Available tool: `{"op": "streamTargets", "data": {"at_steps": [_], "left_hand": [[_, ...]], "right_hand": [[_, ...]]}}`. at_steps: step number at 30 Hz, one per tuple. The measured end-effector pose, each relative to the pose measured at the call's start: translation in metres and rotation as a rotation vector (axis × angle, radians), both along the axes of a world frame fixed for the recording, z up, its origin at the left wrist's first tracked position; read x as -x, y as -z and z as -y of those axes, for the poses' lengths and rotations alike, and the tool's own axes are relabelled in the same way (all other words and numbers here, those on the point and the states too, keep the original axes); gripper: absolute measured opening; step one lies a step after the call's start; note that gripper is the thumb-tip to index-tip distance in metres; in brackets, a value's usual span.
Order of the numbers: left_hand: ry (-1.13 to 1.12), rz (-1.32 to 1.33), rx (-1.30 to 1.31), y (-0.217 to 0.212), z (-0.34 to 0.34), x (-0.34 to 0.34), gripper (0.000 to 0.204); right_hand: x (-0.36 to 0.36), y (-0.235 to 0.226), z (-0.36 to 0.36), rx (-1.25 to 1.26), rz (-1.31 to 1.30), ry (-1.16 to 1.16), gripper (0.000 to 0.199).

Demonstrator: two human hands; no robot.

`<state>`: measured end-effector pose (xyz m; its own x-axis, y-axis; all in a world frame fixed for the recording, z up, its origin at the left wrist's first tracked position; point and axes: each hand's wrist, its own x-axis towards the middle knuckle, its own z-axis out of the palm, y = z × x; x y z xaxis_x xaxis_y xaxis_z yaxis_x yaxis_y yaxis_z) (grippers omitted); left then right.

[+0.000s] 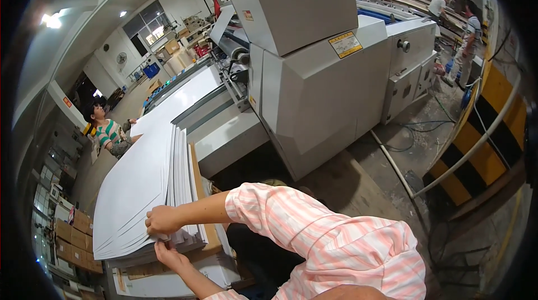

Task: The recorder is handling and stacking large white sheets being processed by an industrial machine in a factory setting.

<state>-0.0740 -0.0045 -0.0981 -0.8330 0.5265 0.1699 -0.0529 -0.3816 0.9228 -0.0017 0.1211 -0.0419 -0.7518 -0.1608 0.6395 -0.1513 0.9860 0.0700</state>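
Right hand (163,220) is pinching the near corner of the top few sheets, fingers curled over the edge, and the left hand (168,255) sits just under it, fingertips tucked into the side of the paper stack (140,188), looks pinched too. Stack lies on a pallet beside the big grey machine (314,76), at its feed end. Long axis runs from the hands away toward the machine's feed board, near short edge facing the person. Risk as I see it: lifting by one corner could crease or fan the sheets, and the already stepped edges could slide further off. Paper cuts too.
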Motion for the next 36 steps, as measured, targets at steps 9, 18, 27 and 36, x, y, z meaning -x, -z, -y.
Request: {"op": "streamTargets", "data": {"at_steps": [9, 18, 27, 36], "left_hand": [[0.014, -0.034, -0.149, -0.011, 0.012, -0.016, 0.040], [0.074, 0.027, -0.136, -0.008, 0.017, 0.000, 0.043], [-0.078, 0.025, 0.042, -0.002, 0.001, -0.011, 0.032], [0.034, -0.045, -0.016, 0.016, -0.003, 0.001, 0.012]], "right_hand": [[-0.014, -0.001, 0.000, 0.220, -0.203, -0.190, 0.018], [-0.017, -0.013, 0.006, 0.140, -0.229, -0.064, 0.020], [0.007, -0.029, -0.007, 0.576, -0.060, -0.035, 0.016], [0.041, -0.008, -0.037, 0.488, -0.225, -0.166, 0.018]]}}
